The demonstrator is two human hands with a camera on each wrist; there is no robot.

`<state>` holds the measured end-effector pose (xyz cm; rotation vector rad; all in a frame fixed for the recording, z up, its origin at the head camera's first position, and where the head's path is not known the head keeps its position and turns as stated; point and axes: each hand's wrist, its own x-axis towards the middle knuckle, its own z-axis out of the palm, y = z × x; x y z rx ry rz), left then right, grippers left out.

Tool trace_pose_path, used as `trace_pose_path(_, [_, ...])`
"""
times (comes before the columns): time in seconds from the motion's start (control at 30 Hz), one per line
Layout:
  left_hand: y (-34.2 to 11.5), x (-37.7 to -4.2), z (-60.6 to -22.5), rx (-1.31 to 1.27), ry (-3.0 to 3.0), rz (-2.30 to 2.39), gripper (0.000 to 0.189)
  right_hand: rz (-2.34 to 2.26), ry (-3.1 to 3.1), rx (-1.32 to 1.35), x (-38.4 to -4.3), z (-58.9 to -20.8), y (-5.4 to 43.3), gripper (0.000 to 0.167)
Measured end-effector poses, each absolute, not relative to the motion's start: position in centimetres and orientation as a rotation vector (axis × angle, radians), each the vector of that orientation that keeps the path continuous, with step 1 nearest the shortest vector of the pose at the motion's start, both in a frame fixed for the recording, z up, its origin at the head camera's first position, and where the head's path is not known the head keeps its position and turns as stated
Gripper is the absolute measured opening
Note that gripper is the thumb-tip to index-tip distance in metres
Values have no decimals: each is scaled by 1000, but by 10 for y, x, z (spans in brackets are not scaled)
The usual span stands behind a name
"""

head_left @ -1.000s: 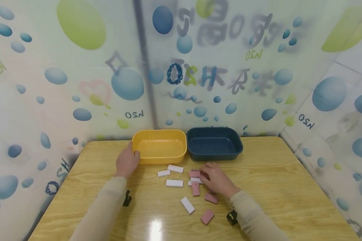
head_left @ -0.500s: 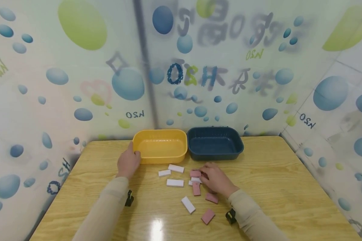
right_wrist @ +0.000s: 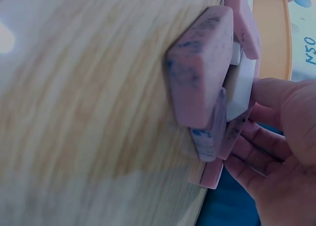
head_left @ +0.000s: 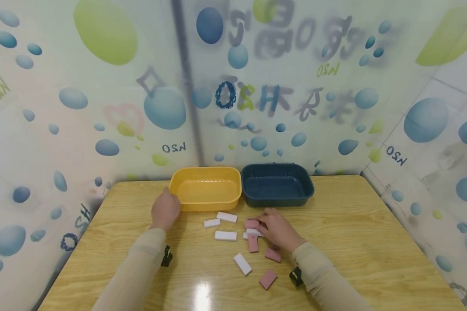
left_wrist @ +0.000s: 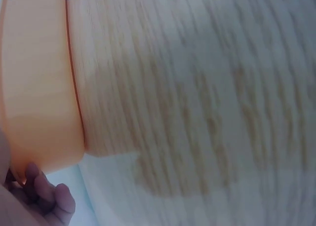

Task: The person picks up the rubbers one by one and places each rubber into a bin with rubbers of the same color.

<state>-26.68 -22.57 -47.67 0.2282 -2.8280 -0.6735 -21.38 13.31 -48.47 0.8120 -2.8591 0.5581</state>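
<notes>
At the left end of the yellow basin (head_left: 206,207), my left hand (head_left: 165,211) grips the corner. In the left wrist view its curled fingers (left_wrist: 44,189) lie against the basin's outer side. My right hand (head_left: 278,229) is at a small heap of pink and white erasers in front of the basins. Its thumb and fingers pinch a speckled pink eraser (right_wrist: 235,132), partly hidden behind the heap. A white eraser (right_wrist: 241,90) lies right by the thumb. Nearer the right wrist camera, a thick pink eraser (right_wrist: 197,73) shows blue ink marks.
A dark blue basin (head_left: 276,202) stands against the yellow one's right side. Several white erasers (head_left: 225,236) lie left of the heap. Another pink eraser (head_left: 268,279) lies nearer the front of the wooden table (head_left: 373,242). A patterned wall rises behind.
My left hand has shifted slightly down along the yellow basin's corner, and its thumb shows less. The basin's left end has moved a little left. My right hand stays at the heap.
</notes>
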Motion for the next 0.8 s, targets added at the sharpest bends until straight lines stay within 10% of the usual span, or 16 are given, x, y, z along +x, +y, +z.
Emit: trace_pose_path(0.8, [-223, -263, -470, 340, -2820, -805, 30, 660, -2786, 791, -213, -471, 128, 16])
